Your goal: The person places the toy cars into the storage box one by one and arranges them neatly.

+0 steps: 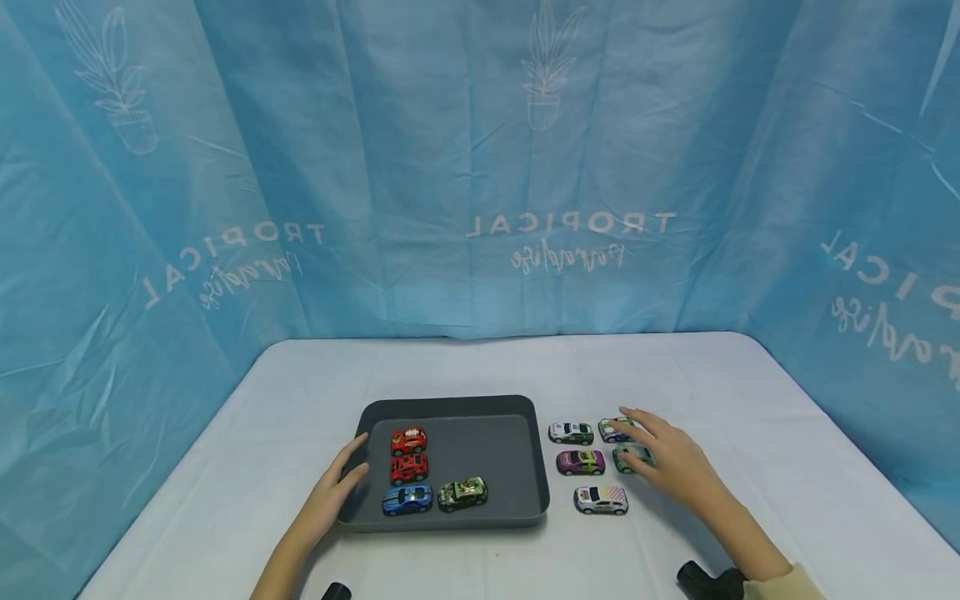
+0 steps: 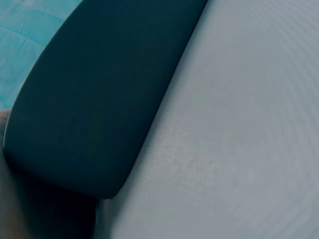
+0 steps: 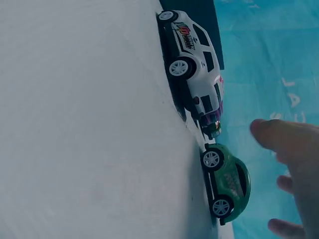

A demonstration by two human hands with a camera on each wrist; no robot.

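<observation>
My left hand is at the left side of a dark grey tray, fingers extended along its rim; whether they press on it I cannot tell. Inside the tray are two red toy cars, a blue toy car and a green camouflage toy car. Over the right-hand group hovers my right hand, fingers spread, holding nothing. Closest to it is a green toy car, partly covered by the fingers in the head view. A green-and-white toy car shows by the fingertips.
Right of the tray stand a white-and-green toy car, a purple one and a white one with a checked pattern. A white cloth covers the table. Blue printed curtains enclose the back and sides.
</observation>
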